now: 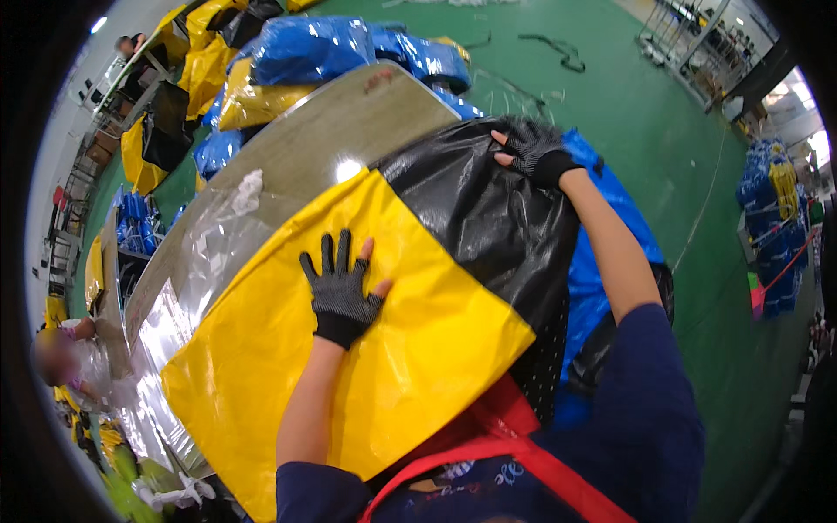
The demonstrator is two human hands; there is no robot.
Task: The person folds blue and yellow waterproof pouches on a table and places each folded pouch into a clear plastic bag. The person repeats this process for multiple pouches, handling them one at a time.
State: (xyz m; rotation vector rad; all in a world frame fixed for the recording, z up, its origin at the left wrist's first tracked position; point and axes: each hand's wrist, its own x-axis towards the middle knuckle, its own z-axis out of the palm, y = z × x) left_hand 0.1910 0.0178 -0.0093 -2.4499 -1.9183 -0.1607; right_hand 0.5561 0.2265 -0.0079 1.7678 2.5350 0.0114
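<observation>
Sheet, yellow (436, 340), spread over near part of table (305, 131), in front of person. Black plastic (471, 218) meets it along straight edge; whether joined, cannot tell. Left hand (344, 296): palm down on yellow, fingers spread wide, gripping nothing. Right hand (536, 159): on black plastic near far edge, thumb and forefinger apart; whether other fingers grip, cannot tell. Progress, as judged: spreading mostly done, yellow nearly flat. Remaining: creases in black plastic; blue plastic (602, 270) by right forearm, bunched.
</observation>
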